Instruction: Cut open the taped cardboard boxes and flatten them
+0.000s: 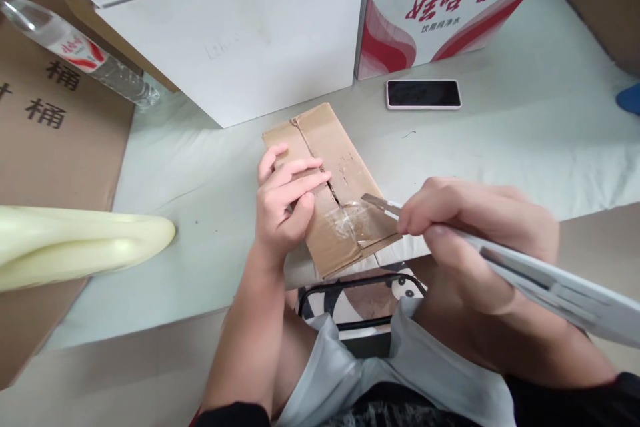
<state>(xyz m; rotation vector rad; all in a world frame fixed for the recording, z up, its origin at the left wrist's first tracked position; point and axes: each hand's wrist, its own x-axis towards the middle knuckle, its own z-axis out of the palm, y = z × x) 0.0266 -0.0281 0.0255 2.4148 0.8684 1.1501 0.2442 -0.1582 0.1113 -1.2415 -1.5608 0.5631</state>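
A small brown cardboard box (pixel 345 163) lies at an angle near the table's front edge. Clear tape (pixel 357 221) crosses the near end of its middle seam, and part of that seam gapes a little. Spread over the box's left half, my left hand (pixel 287 203) presses down with its fingers stretched out. My right hand (pixel 465 230) is closed around a utility knife (pixel 545 280) with a long, light-coloured handle. The knife's blade points left, its tip just above or touching the box beside the tape; I cannot tell which.
Behind the box stand a large white box (pixel 240 40) and a red-and-white water carton (pixel 435 20). A phone (pixel 423 94) lies on the pale-covered table (pixel 530 140). At left are a plastic bottle (pixel 90 53), a printed carton (pixel 55 147) and a pale yellow smooth object (pixel 85 243).
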